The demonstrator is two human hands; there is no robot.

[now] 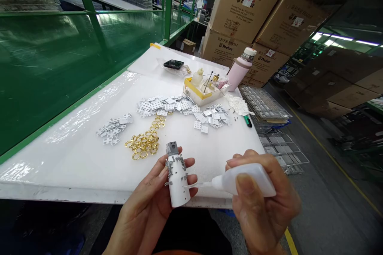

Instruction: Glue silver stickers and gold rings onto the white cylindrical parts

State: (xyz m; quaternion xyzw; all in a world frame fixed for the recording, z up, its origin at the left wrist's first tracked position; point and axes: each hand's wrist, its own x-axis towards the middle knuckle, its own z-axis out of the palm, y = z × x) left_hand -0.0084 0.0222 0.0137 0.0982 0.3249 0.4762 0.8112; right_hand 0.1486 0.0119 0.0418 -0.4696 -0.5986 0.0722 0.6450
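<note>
L hand (155, 199): wrapped round white plastic cone w/ small grey metal clips (177, 179), upright.
R hand (263, 203): squeezing soft translucent glue bottle (245, 180), nozzle at cone's side.
Handling: prob light, clips fragile, so hold lower bare part.
Beyond L hand: gold rings (145, 141).

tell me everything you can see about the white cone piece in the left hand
The white cone piece looks like smooth plastic, wider at the bottom, with a small grey block on its top. Tiny grey metal bits cling to its upper sides. It stands nearly upright, gripped by the left hand above the table's front edge. The squeeze bottle in the right hand points its nozzle at its side.
</note>
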